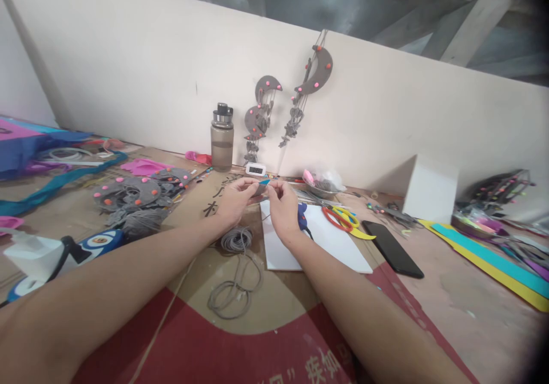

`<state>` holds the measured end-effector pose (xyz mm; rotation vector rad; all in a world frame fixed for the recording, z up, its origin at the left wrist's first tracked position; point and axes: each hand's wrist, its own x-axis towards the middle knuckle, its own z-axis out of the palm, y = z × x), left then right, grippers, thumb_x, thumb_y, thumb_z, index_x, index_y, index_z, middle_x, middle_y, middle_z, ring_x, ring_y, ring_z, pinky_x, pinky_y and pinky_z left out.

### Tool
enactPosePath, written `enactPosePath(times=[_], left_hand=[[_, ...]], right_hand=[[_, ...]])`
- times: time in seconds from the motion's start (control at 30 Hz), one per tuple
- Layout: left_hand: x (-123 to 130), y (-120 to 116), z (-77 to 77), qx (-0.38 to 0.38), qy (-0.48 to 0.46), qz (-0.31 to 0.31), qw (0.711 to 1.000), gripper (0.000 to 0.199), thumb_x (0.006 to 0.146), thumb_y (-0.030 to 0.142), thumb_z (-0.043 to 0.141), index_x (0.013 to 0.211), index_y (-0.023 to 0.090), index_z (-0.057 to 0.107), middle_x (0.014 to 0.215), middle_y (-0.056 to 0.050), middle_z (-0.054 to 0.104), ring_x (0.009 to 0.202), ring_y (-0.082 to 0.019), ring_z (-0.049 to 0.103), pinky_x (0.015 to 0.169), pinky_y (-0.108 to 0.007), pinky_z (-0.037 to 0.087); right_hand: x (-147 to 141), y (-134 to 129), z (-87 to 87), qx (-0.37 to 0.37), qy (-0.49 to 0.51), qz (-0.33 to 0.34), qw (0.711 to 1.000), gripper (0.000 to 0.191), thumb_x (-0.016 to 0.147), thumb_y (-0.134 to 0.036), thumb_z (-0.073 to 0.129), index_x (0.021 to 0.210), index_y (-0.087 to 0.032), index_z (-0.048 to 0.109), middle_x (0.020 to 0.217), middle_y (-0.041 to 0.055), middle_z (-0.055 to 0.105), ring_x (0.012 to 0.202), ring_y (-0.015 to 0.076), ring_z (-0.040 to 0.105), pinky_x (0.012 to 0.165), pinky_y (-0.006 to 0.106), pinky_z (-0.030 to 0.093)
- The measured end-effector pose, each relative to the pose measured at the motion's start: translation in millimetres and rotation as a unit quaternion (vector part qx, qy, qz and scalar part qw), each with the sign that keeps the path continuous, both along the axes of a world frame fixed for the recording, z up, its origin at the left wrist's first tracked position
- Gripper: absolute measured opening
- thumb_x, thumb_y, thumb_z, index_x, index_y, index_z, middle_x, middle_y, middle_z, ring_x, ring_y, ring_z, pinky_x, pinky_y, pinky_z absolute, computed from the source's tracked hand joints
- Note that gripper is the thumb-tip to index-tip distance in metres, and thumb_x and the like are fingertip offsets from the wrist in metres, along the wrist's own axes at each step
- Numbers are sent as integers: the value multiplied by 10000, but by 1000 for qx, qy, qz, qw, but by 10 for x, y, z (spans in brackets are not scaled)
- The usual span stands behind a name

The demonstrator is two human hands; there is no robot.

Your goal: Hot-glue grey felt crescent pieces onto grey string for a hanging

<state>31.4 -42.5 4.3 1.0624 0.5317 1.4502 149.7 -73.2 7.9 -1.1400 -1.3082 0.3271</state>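
In the head view both hands meet at the middle, over the cardboard. My left hand (235,196) pinches one end of a small flat piece (264,183), blue on one part and grey on another. The fingertips of my right hand (283,201) close on its other end. What material it is I cannot make out. Below the hands lies a coil of grey cord (237,239), its loose loops trailing toward me. A white sheet (317,250) lies under my right wrist, with a dark blue object (302,216) partly hidden behind that hand.
Red-handled scissors (335,219), yellow scissors (362,234) and a black phone (392,250) lie to the right. At the back stand a water bottle (222,144) and a small digital display (256,169). Grey crescent hangings (319,72) hang on the wall; dotted grey pieces (128,194) lie left.
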Motion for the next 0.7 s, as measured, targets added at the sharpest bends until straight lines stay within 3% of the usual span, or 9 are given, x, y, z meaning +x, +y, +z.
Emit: enactPosePath(times=[0.37, 0.7], left_hand=[[-6, -4, -1, -6, 3, -16, 1000, 346, 581, 348, 889, 754, 126, 686, 814, -40, 702, 810, -166, 678, 829, -405, 608], [-17, -35, 39, -28, 3, -59, 998, 262, 661, 335, 810, 781, 127, 706, 848, -72, 715, 808, -192, 687, 757, -385, 614]], right_hand=[[59, 41, 1, -13, -15, -3, 1000, 194, 836, -333, 532, 840, -194, 667, 811, 25, 659, 793, 185, 547, 779, 311, 437], [90, 103, -24, -32, 25, 7, 999, 208, 812, -358, 525, 799, -193, 651, 817, 35, 675, 800, 192, 582, 773, 316, 455]])
